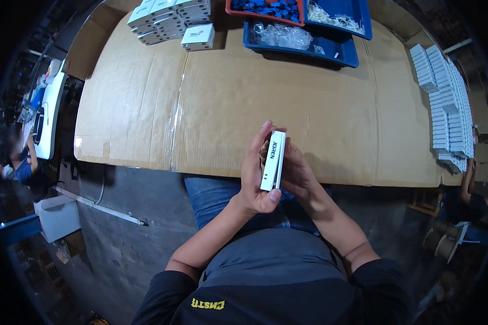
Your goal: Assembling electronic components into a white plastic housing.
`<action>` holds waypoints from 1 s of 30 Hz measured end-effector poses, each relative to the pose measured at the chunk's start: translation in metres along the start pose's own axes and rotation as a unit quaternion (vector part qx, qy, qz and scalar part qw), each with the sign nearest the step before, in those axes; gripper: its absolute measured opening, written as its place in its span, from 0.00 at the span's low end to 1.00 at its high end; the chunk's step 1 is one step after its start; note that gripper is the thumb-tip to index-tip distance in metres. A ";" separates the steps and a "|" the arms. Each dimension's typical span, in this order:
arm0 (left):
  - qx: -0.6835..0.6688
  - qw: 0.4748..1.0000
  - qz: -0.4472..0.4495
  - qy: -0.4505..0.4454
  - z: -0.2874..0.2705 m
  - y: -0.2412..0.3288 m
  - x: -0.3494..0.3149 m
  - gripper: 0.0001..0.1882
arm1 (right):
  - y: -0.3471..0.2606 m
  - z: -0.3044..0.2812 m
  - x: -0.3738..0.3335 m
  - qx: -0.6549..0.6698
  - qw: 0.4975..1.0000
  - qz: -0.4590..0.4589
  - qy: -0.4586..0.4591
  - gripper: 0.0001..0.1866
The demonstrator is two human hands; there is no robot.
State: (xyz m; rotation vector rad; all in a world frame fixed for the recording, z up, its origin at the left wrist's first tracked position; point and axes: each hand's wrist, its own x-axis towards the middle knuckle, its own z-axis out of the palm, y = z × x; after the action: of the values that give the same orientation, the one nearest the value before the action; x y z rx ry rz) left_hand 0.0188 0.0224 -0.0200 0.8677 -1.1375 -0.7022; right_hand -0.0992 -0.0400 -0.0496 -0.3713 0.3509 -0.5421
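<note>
Just past the near edge of the cardboard-covered table [244, 119], a small, narrow white box [273, 160] with dark print is held between both hands. My left hand [251, 176] closes round its left side, with the thumb at the near end. On the other side my right hand [299, 172] curls against the box, its fingertips partly hidden. A dark slit runs along the box's right edge; whether it is a lid gap I cannot tell.
White boxes [168, 21] are stacked at the back left, one standing apart [198, 37]. Blue trays [331, 58] and a red tray [265, 18] hold small parts and clear plastic pieces. White packs [444, 103] line the right edge. People work at far left [30, 162] and far right.
</note>
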 end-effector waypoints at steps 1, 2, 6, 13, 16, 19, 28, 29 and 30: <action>0.019 1.000 0.000 -0.004 -0.002 -0.002 -0.001 0.58 | 0.000 0.001 0.002 0.002 1.000 -0.004 0.001 0.17; 0.018 1.000 -0.001 -0.009 -0.004 -0.005 -0.002 0.58 | 0.002 0.002 0.003 -0.007 1.000 -0.016 0.011 0.18; 0.084 0.996 0.022 -0.013 -0.006 -0.012 -0.001 0.56 | -0.001 0.003 0.004 -0.028 0.999 -0.023 0.034 0.20; 0.052 0.995 -0.073 0.051 0.012 -0.006 -0.001 0.55 | 0.008 -0.003 0.014 -0.090 0.975 -0.100 0.179 0.16; 0.111 0.992 -0.024 0.056 0.006 -0.017 -0.002 0.54 | -0.006 0.024 0.004 -0.159 0.959 -0.091 0.215 0.18; 0.180 0.983 0.001 0.023 -0.001 -0.028 -0.003 0.52 | -0.008 0.035 -0.004 -0.122 0.978 -0.089 0.146 0.24; 0.247 0.963 0.096 0.041 0.001 -0.050 0.005 0.55 | 0.004 0.051 -0.007 -0.244 0.929 -0.217 0.176 0.31; 0.247 0.963 0.096 0.042 0.002 -0.049 0.006 0.55 | 0.006 0.051 -0.007 -0.245 0.929 -0.217 0.176 0.31; 0.237 0.966 0.094 0.044 0.002 -0.048 0.007 0.53 | 0.007 0.050 -0.008 -0.244 0.928 -0.220 0.177 0.30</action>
State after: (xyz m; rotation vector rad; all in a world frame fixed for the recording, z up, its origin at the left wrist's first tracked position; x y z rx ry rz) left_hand 0.0170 -0.0073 -0.0580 1.1599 -1.3116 -0.2304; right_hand -0.0816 -0.0178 -0.0071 -0.8501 0.7674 -0.9713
